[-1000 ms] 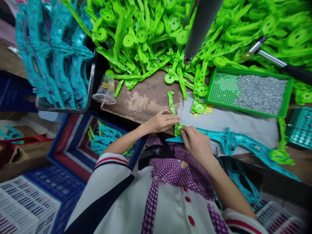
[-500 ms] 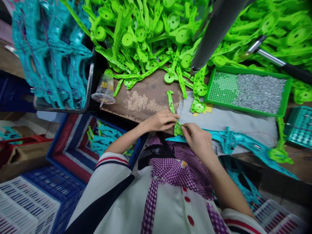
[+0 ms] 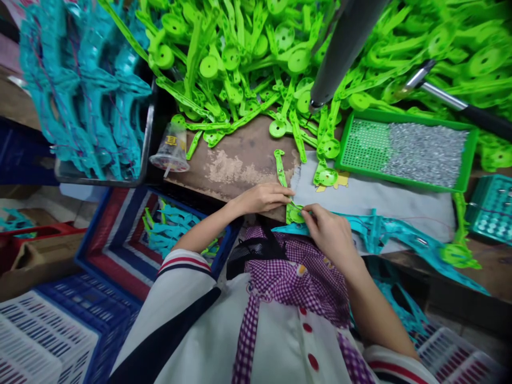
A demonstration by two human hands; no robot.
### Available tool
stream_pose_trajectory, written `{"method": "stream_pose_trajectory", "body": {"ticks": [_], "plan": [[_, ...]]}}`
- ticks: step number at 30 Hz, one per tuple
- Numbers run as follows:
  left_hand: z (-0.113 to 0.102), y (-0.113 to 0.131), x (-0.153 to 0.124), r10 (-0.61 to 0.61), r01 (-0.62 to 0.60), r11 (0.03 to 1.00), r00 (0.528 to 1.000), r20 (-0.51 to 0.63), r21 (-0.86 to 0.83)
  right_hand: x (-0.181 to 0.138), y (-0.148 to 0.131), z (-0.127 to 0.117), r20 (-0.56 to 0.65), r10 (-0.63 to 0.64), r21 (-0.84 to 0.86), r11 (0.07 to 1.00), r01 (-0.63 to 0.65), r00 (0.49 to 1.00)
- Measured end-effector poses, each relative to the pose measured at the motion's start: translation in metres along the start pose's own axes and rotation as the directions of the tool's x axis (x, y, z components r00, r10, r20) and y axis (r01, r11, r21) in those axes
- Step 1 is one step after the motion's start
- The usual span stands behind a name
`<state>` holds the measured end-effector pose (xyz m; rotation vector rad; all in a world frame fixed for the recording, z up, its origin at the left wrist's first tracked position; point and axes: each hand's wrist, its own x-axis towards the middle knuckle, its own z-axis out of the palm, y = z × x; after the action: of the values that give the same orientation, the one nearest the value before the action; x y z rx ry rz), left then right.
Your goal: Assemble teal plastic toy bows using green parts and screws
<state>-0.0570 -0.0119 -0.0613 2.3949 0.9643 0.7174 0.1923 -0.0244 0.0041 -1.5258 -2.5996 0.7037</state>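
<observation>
A bright green plastic part (image 3: 295, 214) with a rounded end lies at the table's front edge, between my two hands. My left hand (image 3: 266, 198) has its fingers pressed together over the part's narrow middle from the left. At the right rim of the round end, my right hand (image 3: 331, 230) is closed in a pinch between thumb and forefinger. Something thin seems to run between the fingertips, too small to make out. Under my right hand lies a long teal bow-shaped piece (image 3: 374, 230), reaching right past the table edge. The part's upper arm (image 3: 280, 164) points away from me.
Heaped green parts (image 3: 240, 58) fill the back. A dark hanging tool (image 3: 340, 58) points down over the table. To the right are a green tray (image 3: 362, 141) of small metal pieces and a hammer (image 3: 448, 96). Teal pieces (image 3: 92, 90) and a plastic cup (image 3: 171, 148) are left.
My right hand has shifted slightly right, still pinched at the part's round end. The hanging tool has swung a little left. My left hand has hardly moved.
</observation>
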Motion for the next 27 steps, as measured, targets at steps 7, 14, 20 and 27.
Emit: {"method": "stream_pose_trajectory", "body": {"ticks": [7,14,20,27], "plan": [[0.002,-0.001,-0.002,0.062,-0.061,0.998,0.998,-0.026,0.032,-0.010,-0.005,0.009,-0.048,0.012,-0.150,0.989,-0.019,0.999],[-0.003,0.004,0.000,0.061,-0.060,0.998,0.998,-0.030,0.008,-0.010,-0.004,0.013,-0.034,-0.027,-0.208,0.978,0.019,0.999],[-0.002,0.005,0.000,0.001,-0.001,1.000,1.000,-0.014,-0.017,-0.009,-0.001,0.020,-0.178,0.038,-0.145,0.987,-0.064,0.983],[0.004,0.016,0.005,-0.061,0.060,0.998,0.985,-0.162,-0.012,0.000,-0.008,0.021,-0.116,0.164,-0.184,0.966,-0.183,0.980]]}}
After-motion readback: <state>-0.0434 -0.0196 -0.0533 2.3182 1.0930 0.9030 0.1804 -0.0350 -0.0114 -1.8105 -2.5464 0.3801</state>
